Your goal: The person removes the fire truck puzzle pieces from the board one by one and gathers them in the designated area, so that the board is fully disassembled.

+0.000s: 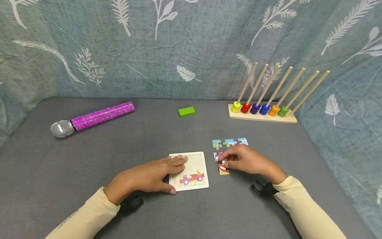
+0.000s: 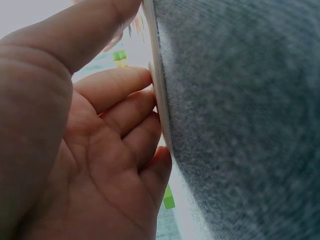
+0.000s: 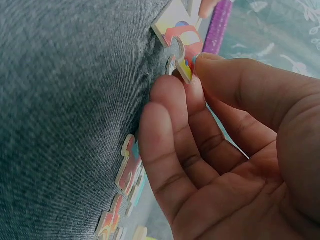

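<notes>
A square wooden puzzle board [image 1: 191, 189] lies on the dark table, with a few joined pieces forming part of a red vehicle [image 1: 192, 179] in its lower right. My left hand [image 1: 156, 174] rests on the board's left side, fingers extended over it and thumb at the lower edge. Just right of the board, my right hand [image 1: 246, 160] pinches a red and yellow jigsaw piece [image 3: 187, 42] between thumb and fingers; in the head view this piece [image 1: 223, 170] shows below the fingertips. Another jigsaw piece [image 1: 217, 156] lies partly hidden behind the fingers.
Beyond the right hand lie three blue and green jigsaw pieces [image 1: 229, 142] in a row. A green block [image 1: 186, 112] sits farther back. At the back right stands a peg stand [image 1: 262, 116] with coloured beads and tall rods; a glittery purple microphone [image 1: 102, 116] lies back left.
</notes>
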`<state>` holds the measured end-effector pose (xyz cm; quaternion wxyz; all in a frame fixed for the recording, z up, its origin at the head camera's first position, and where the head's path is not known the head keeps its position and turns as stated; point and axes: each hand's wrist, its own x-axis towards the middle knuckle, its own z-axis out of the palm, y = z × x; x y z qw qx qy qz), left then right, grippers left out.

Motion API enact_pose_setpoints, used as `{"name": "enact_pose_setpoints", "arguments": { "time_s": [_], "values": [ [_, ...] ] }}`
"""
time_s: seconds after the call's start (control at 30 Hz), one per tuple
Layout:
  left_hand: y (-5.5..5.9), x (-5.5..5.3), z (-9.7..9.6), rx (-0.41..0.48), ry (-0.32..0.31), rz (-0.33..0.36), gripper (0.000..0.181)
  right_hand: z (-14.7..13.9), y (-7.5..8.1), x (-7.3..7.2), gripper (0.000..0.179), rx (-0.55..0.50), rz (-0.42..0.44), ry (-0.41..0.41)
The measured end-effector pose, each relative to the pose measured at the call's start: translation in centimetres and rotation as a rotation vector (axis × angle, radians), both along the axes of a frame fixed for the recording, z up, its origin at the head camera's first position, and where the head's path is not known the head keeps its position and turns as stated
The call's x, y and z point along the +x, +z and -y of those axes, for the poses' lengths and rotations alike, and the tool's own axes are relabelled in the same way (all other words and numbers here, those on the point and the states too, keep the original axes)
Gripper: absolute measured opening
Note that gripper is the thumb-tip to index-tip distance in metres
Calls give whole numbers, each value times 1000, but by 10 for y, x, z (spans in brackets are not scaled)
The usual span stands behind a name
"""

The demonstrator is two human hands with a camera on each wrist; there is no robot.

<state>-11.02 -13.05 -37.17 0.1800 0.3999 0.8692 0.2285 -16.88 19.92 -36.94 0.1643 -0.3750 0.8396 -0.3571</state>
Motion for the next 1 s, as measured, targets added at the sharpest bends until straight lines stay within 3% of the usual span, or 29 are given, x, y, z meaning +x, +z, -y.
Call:
{"name": "enact_pose_setpoints", "arguments": {
  "time_s": [0.23, 0.47, 0.7, 1.0],
  "values": [
    [-1, 1, 0, -5, 9, 10, 70, 0, 1, 0, 15, 19, 11, -8],
    [-1, 0, 0, 4, 12, 8, 70, -4, 5, -3, 20, 24, -43, 6],
    [-1, 0, 1, 3, 9, 2, 70, -4, 7, -1, 19, 56, 13, 0],
    [1, 0, 0, 7, 5, 3, 70, 8, 6, 3, 16, -15, 28, 17]
  ]
}}
